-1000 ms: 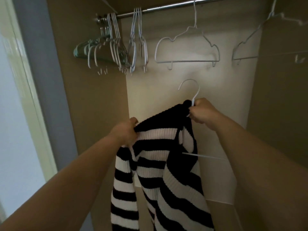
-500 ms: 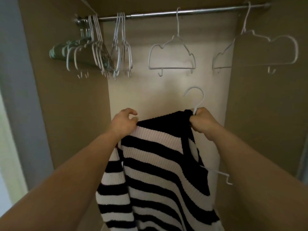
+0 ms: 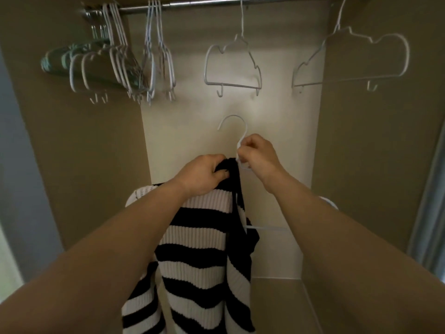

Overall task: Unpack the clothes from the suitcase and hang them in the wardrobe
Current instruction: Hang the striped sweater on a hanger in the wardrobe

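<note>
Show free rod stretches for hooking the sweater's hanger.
Widest bare rod: between the middle hanger and the right hanger. Shorter gap between the middle hanger and the small hanger bunch. Left end is crowded with the packed hangers.

The striped sweater [image 3: 199, 208] runs off the bottom edge; its white hanger [image 3: 244, 134] is mostly hidden by knit and right forearm [image 3: 313, 213].

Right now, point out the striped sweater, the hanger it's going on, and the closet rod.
striped sweater [image 3: 202, 237]: head view, middle of the knit front.
hanger [image 3: 232, 116]: head view, top of its white hook.
closet rod [image 3: 204, 2]: head view, bare metal stretch left of centre.
</note>
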`<move>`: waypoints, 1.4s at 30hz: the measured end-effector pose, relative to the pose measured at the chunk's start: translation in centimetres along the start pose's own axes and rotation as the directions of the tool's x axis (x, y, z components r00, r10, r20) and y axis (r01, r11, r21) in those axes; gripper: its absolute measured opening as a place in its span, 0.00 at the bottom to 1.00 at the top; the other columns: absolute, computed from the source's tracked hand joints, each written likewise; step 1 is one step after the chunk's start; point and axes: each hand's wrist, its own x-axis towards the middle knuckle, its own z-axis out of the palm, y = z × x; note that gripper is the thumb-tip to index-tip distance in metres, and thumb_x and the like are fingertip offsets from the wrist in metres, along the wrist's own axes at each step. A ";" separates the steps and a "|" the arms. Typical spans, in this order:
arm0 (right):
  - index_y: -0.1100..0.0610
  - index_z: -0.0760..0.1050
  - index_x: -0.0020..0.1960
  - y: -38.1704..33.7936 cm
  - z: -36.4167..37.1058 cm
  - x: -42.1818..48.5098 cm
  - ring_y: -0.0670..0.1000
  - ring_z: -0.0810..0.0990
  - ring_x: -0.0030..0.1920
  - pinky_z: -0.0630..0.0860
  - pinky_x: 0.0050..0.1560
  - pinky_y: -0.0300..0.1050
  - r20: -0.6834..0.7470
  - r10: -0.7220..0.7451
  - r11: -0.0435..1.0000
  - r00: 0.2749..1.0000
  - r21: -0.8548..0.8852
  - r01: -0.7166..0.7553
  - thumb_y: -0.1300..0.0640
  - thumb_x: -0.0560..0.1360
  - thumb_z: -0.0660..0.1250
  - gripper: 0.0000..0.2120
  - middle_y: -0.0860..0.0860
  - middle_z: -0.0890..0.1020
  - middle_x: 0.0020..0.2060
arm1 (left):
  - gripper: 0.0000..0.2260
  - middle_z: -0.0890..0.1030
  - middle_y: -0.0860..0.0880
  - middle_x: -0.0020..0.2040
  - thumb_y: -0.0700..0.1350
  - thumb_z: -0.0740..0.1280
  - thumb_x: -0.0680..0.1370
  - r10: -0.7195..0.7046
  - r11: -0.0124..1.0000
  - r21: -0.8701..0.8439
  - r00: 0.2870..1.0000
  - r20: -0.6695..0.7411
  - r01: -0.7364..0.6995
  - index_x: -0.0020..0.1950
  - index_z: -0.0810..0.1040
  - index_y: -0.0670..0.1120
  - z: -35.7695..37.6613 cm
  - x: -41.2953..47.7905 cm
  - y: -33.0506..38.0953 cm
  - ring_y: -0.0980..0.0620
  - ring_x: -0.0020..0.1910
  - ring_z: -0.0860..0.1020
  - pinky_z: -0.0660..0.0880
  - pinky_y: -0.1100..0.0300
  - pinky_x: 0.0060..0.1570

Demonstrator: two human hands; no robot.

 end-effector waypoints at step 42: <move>0.63 0.74 0.45 8.8 -1.1 1.5 0.51 0.75 0.32 0.73 0.20 0.35 0.024 0.631 0.591 0.775 0.632 -0.501 0.66 0.77 0.61 0.04 0.56 0.76 0.36 | 0.04 0.77 0.39 0.26 0.39 0.69 0.72 0.022 0.623 0.736 0.935 -0.355 0.265 0.43 0.75 0.41 -8.2 -5.1 -5.3 0.38 0.23 0.75 0.58 0.60 0.26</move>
